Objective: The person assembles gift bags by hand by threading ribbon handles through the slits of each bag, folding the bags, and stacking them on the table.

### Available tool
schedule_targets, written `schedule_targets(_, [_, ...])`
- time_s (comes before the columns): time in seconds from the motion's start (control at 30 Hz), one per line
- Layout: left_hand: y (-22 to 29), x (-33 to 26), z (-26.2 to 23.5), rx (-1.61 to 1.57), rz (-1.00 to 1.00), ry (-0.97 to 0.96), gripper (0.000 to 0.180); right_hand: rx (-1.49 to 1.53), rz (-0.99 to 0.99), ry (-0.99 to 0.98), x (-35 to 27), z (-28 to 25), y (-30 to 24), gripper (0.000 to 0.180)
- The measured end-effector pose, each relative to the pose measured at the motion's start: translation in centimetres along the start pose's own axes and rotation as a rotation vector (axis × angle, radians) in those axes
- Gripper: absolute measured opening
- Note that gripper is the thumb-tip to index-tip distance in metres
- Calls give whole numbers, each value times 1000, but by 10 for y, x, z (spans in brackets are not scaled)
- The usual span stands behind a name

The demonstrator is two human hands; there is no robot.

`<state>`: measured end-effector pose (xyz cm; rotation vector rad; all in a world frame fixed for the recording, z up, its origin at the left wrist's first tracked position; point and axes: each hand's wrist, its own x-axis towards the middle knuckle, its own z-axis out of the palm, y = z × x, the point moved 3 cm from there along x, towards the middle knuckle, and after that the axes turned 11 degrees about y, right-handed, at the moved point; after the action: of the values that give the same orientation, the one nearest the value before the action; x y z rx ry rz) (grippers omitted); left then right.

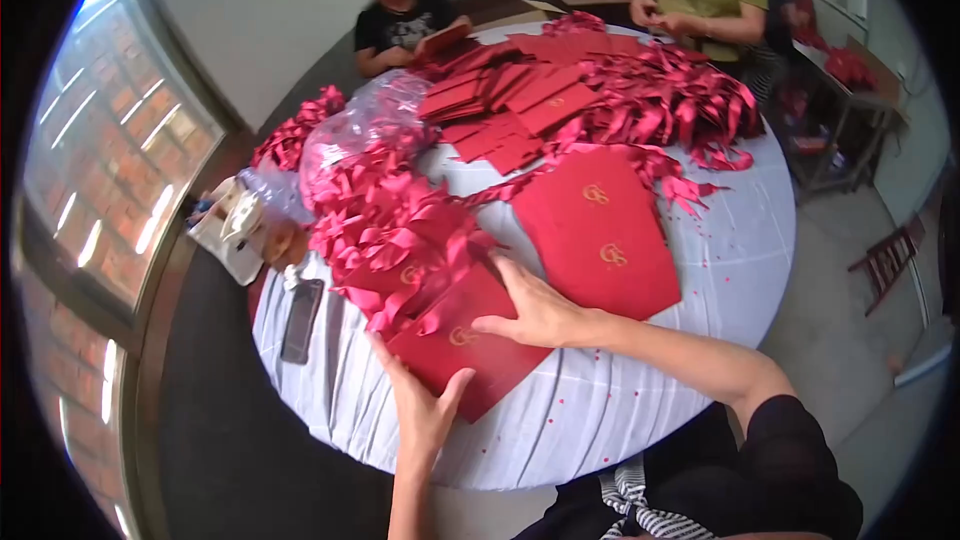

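Note:
A flat red paper piece with a gold emblem lies at the near left of the table, partly covered by red ribbons. My left hand is at its left side, fingers stretched and thumb apart. Across its upper right part reaches my right hand, thumb spread from the extended fingers; some of its fingertips are by the ribbons. Both hands look open, neither wrapped round anything. Right of them, larger red paper pieces with gold emblems overlap each other.
The round table wears a white cloth dotted with small red bits. Farther back are stacked red folded pieces and more ribbons. A phone and a clear plastic bag sit left. Two people work across the table.

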<state>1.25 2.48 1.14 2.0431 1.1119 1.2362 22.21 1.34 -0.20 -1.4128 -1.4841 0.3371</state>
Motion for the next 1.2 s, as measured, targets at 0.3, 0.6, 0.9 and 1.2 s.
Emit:
schedule_targets(0.3, [20, -15, -22, 354, -19, 25, 89, -250, -236, 284, 5, -85, -26, 27])
schedule_targets(0.6, [99, 10, 35, 147, 495, -222, 48, -490, -45, 304, -23, -170, 50, 26])
schedule_targets(0.9, [112, 34, 120, 156, 688, -378, 64, -212, 77, 140, -50, -172, 25, 16])
schedule_targets(1.2, [103, 23, 140, 292, 654, -448, 53, -294, 73, 50, -78, -169, 40, 51])
